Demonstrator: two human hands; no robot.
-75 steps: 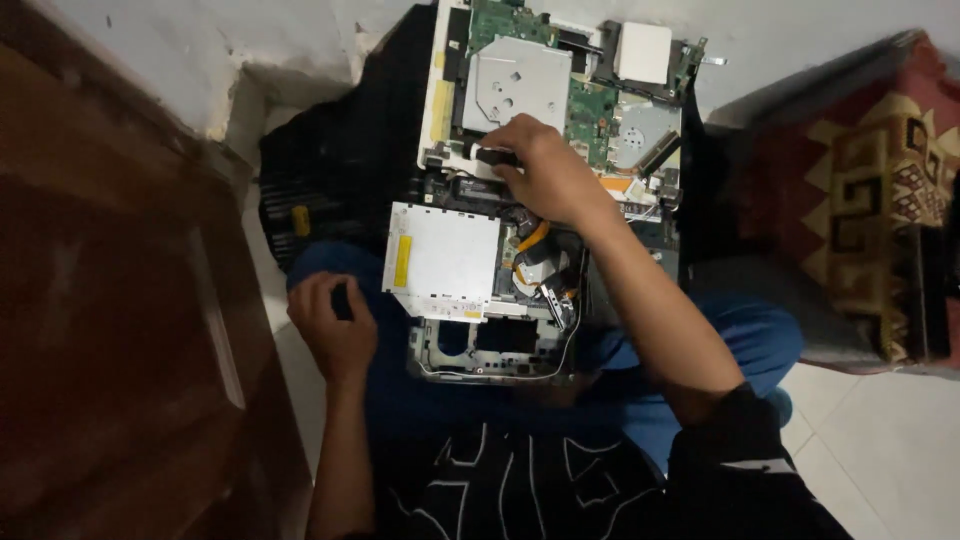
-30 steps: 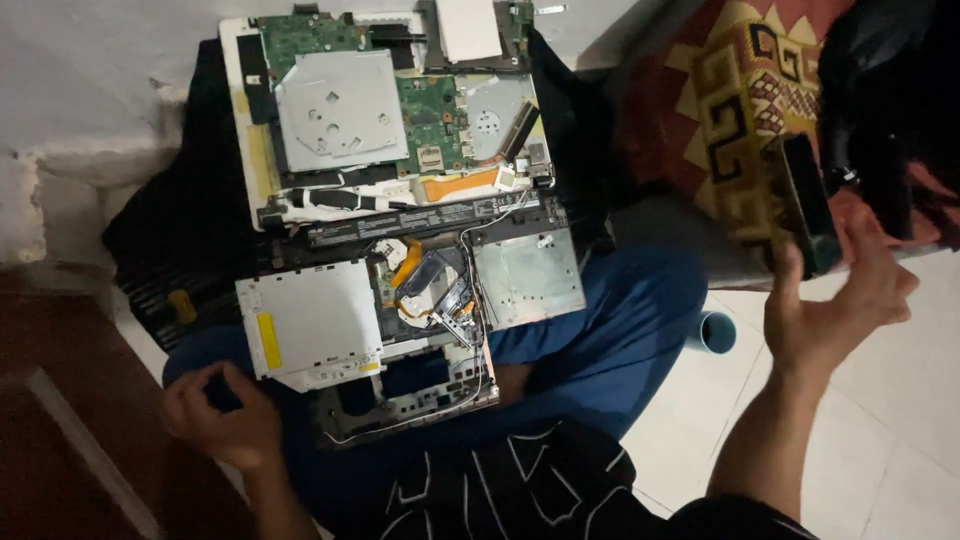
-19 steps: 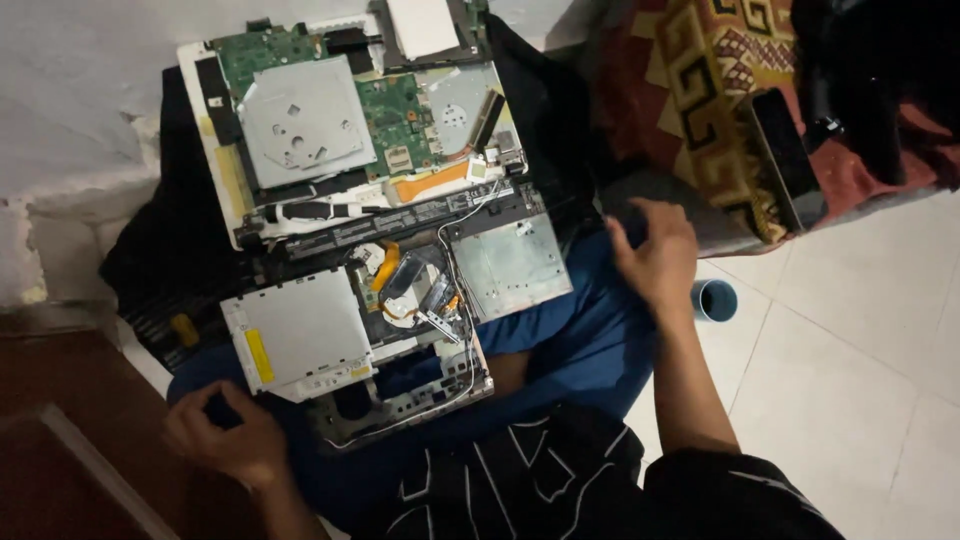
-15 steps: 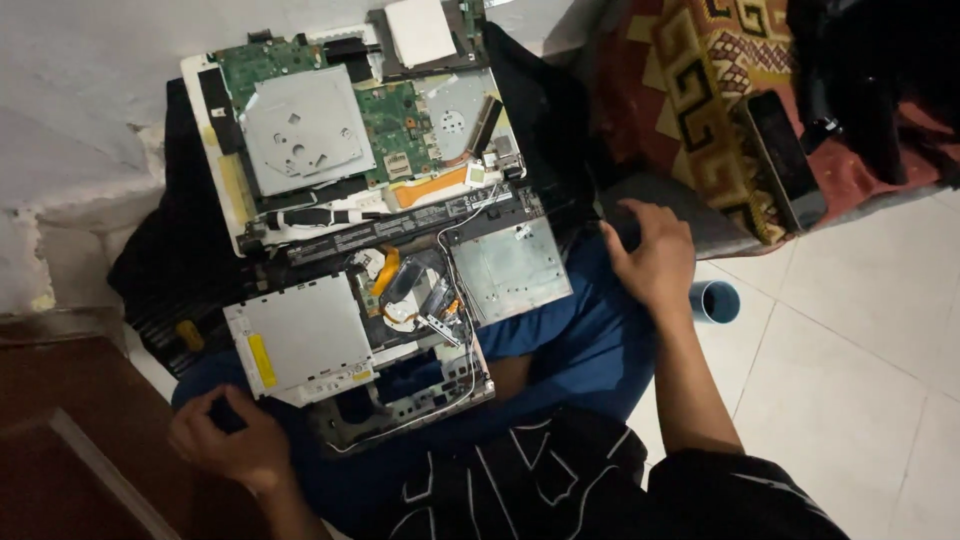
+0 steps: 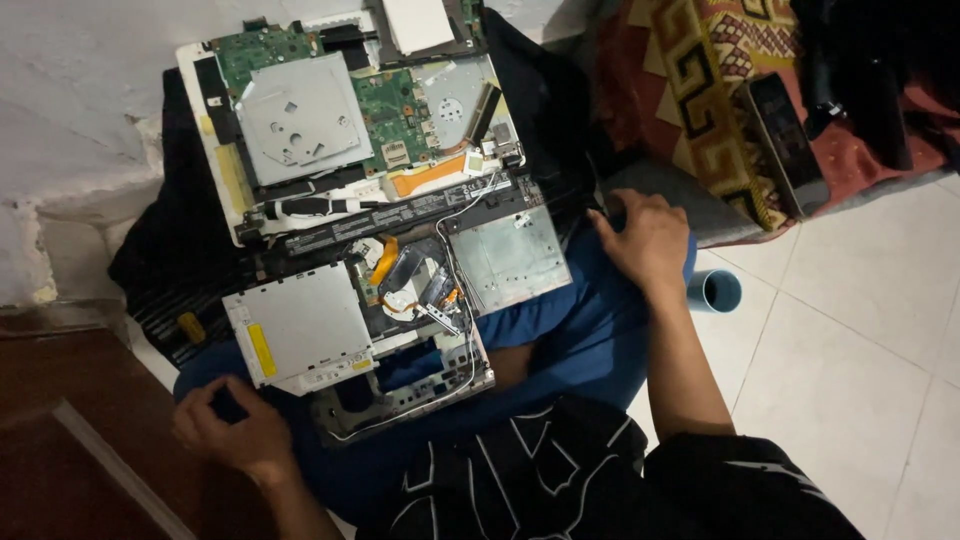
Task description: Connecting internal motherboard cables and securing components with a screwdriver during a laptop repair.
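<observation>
Both hands rest on the lap beside an opened laptop.

Right hand [image 5: 648, 240], fingers curled, presses the blue trousers [image 5: 570, 330] just right of the dismantled laptop [image 5: 370, 210]. Left hand [image 5: 235, 435] grips something dark below its optical drive [image 5: 300, 325]; a blue cup [image 5: 714, 291] stands farther right.

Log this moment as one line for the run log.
left hand: by optical drive | right hand: beside opened laptop | blue cap: floor
</observation>
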